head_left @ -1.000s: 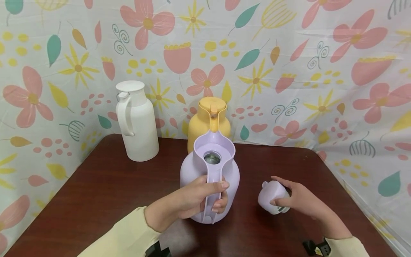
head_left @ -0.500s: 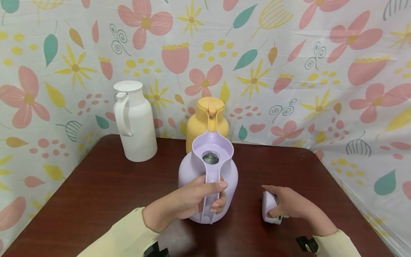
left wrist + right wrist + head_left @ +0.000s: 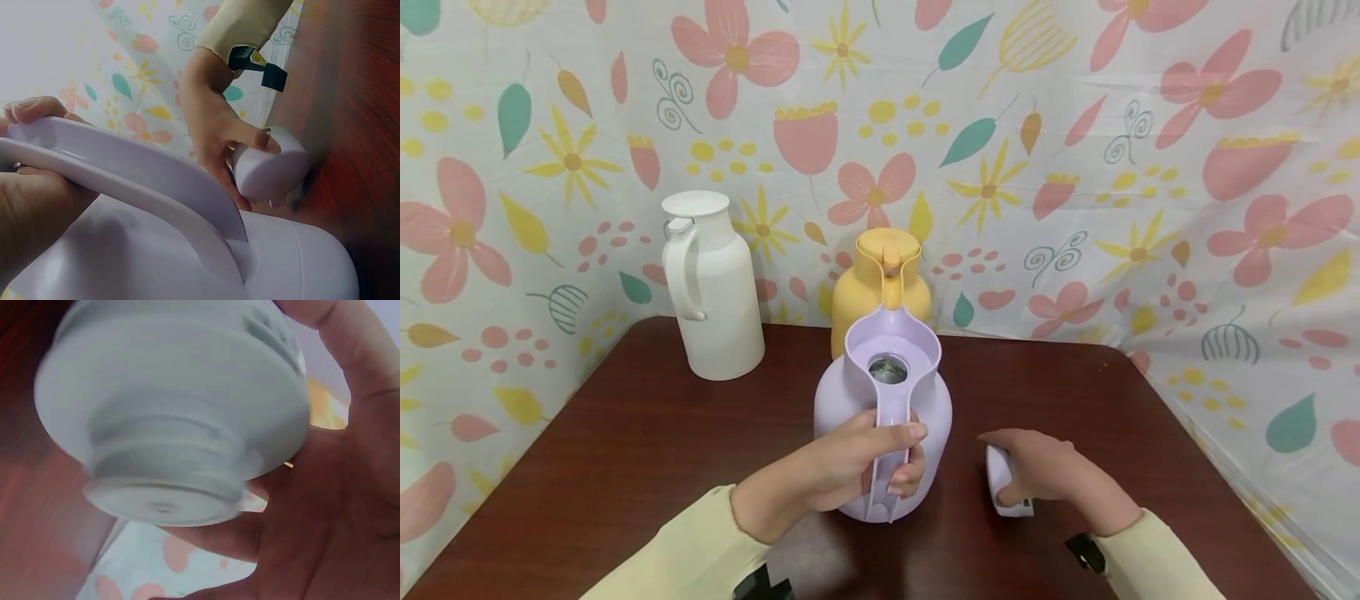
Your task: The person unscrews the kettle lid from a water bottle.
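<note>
A lilac vacuum jug stands upright at the middle of the table, its round mouth uncovered. My left hand grips the jug's handle, fingers wrapped round it. To the right of the jug, my right hand holds the lilac stopper lid between thumb and fingers, tipped on its side close over the table. The right wrist view shows the lid's pale threaded underside facing the camera. In the left wrist view the lid appears just beyond the jug's body.
A white jug with a handle stands at the back left of the dark wooden table. Right behind the lilac jug is a yellow jug, partly hidden. A flower-patterned curtain hangs along the back and sides.
My right hand has turned the lid on its side and brought it left, nearer the lilac jug. The left hand keeps its grip on the handle; the head view has shifted slightly.
</note>
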`<state>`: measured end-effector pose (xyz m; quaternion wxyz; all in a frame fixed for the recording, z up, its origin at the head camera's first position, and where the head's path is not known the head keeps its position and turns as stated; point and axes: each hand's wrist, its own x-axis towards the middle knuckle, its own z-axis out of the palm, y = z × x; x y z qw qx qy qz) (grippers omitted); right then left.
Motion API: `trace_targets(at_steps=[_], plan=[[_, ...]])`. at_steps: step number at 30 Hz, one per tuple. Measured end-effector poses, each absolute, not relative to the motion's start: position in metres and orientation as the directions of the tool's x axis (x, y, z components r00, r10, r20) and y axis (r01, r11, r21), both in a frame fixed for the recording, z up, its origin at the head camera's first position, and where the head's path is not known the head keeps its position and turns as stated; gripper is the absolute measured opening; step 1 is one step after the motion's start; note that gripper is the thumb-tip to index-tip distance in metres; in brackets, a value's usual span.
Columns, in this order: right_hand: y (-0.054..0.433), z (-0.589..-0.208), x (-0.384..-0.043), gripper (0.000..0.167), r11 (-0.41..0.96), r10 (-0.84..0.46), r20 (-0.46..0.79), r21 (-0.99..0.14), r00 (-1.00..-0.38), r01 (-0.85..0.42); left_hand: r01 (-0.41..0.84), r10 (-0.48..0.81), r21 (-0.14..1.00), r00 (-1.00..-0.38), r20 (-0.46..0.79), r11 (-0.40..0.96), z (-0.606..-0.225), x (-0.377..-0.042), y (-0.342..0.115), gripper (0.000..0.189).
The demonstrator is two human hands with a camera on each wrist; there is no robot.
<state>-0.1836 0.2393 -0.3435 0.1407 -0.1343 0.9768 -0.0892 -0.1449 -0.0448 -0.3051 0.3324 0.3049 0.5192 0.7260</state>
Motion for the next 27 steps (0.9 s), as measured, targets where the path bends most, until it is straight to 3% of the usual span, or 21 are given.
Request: trace_targets(at_steps=[6,14,22,27], plan=[[0.235,-0.358,-0.181,0.088,0.914,-0.333,-0.166,-0.297,-0.928,-0.275,-0.150,0.798,0.956,-0.591,0.118,-0.253,-0.305,-0.144,-0.045,0.027],[0.255,-0.376,-0.180,0.089,0.819,-0.413,-0.031,-0.451,-0.910,-0.356,-0.146,0.797,0.959,-0.593,0.111,-0.243,-0.304,-0.143,-0.046,0.025],[0.266,-0.389,-0.178,0.104,0.790,-0.451,0.034,-0.450,-0.892,-0.416,-0.147,0.799,0.959,-0.590,0.112,-0.242,-0.304,-0.143,-0.045,0.025],[0.269,-0.393,-0.181,0.103,0.785,-0.476,0.033,-0.435,-0.879,-0.441,-0.142,0.799,0.958,-0.590,0.119,-0.248,-0.304,-0.143,-0.045,0.025]])
